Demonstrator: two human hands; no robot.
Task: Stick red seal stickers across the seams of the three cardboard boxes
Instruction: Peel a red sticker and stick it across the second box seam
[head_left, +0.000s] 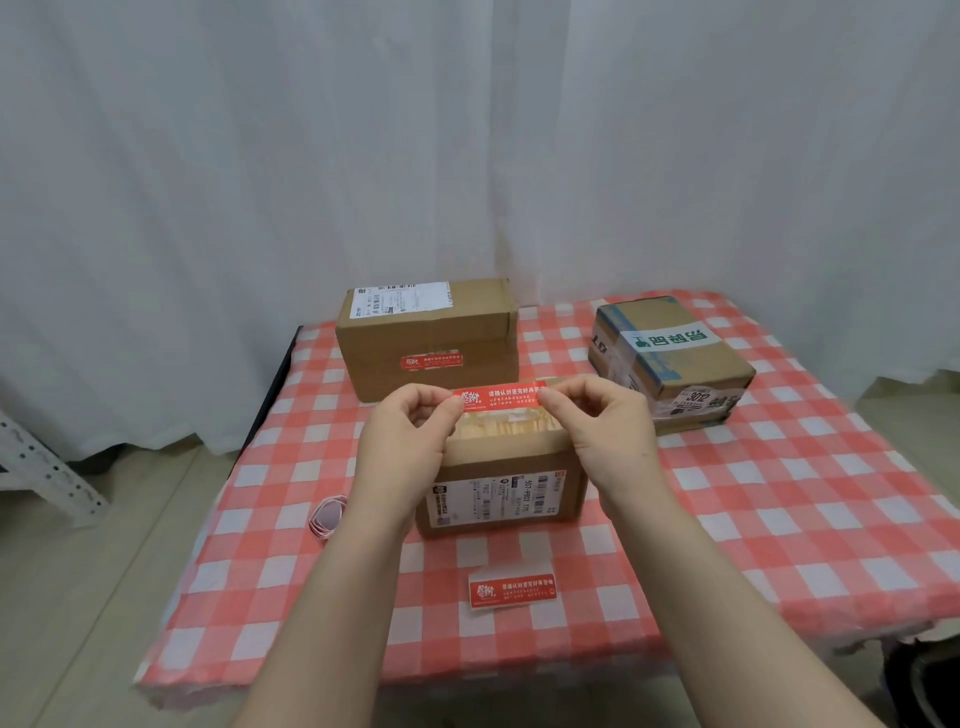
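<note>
Both hands up over the nearest cardboard box (506, 478), centre of the red-and-white checked tablecloth (779, 519). L hand (410, 436) pinches the left end of a red seal sticker (498, 397) w/ thumb and forefinger, other fingers curled in. R hand (602, 431) pinches the right end the same way. The sticker is stretched flat between them, white print facing me, at the box's far top edge. Can't tell if it touches the cardboard yet. That box has a shipping label on the side facing me. At 11 o'clock from it, just behind, sits a bigger brown box (426, 338) w/ a red sticker (431, 360) already on its front face. At 2 o'clock, apart from the others, is a box w/ green-print tape (670, 358) across the top. At 6 o'clock a spare red sticker (511, 591) lies flat on the cloth, on its white backing. At 8 o'clock, near the cloth's left edge, is a curled pink strip (327, 514). White curtain (208, 182) hangs behind.
</note>
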